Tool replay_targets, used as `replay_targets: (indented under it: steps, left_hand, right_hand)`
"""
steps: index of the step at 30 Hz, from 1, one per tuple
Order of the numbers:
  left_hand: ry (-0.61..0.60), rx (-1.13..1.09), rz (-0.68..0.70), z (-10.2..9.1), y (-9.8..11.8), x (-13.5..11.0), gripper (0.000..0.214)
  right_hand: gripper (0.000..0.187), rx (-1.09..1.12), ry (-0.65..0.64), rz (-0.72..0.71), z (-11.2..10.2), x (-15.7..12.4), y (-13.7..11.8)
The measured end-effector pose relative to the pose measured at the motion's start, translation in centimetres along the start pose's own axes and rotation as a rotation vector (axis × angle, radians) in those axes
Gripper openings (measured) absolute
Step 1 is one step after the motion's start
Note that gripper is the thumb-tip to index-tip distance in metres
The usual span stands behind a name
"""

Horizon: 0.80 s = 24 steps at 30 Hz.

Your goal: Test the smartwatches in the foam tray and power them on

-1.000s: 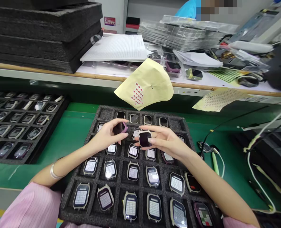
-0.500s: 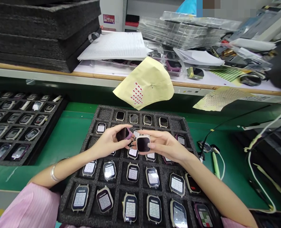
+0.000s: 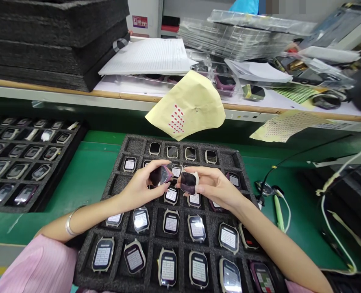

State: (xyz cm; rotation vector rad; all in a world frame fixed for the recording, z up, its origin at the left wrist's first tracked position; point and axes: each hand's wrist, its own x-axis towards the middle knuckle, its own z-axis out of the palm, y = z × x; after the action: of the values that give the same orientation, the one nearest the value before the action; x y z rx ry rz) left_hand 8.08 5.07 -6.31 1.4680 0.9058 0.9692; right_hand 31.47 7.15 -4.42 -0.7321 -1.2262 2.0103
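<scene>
My left hand (image 3: 146,179) grips a purple smartwatch body (image 3: 160,176) by its edges, its dark screen tilted. Close beside it, my right hand (image 3: 212,184) pinches a cream smartwatch body (image 3: 189,182), also with a dark screen. Neither watch has a strap. Both hands hover over the middle of a black foam tray (image 3: 119,228) divided into compartments. Several strapless watches lie in it, many with lit white screens, such as this front-row watch (image 3: 198,268). In the back row, watches (image 3: 155,149) have dark screens. My hands and forearms hide some compartments.
A second foam tray of watches (image 3: 25,162) lies at the left on the green bench (image 3: 98,162). Yellow paper (image 3: 195,106) hangs from the shelf edge behind. Cables (image 3: 323,211) and a green-handled tool (image 3: 278,213) lie at the right. Stacked black foam (image 3: 55,44) stands upper left.
My right hand has turned the cream watch and shifted it slightly right and up, away from the purple one. The purple watch has tilted a little in my left hand.
</scene>
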Motion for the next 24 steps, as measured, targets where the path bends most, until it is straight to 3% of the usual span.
replay_targets:
  steps: [5, 11, 18, 24]
  left_hand:
    - [-0.032, 0.020, -0.002, 0.0, -0.2, -0.1, 0.039]
    - [-0.025, -0.103, -0.045, -0.2, 0.1, 0.3, 0.039]
    - [-0.012, 0.020, 0.018, -0.2, 0.3, -0.2, 0.043]
    - [-0.078, -0.116, -0.117, -0.2, 0.4, 0.0, 0.034]
  right_hand:
    - [0.043, -0.019, 0.035, 0.032, -0.2, -0.1, 0.3]
    - [0.041, -0.038, 0.050, 0.023, 0.2, -0.1, 0.1]
    - [0.040, -0.059, 0.114, 0.032, 0.5, -0.1, -0.4]
    - [0.037, -0.081, 0.098, 0.026, 0.8, -0.3, -0.6]
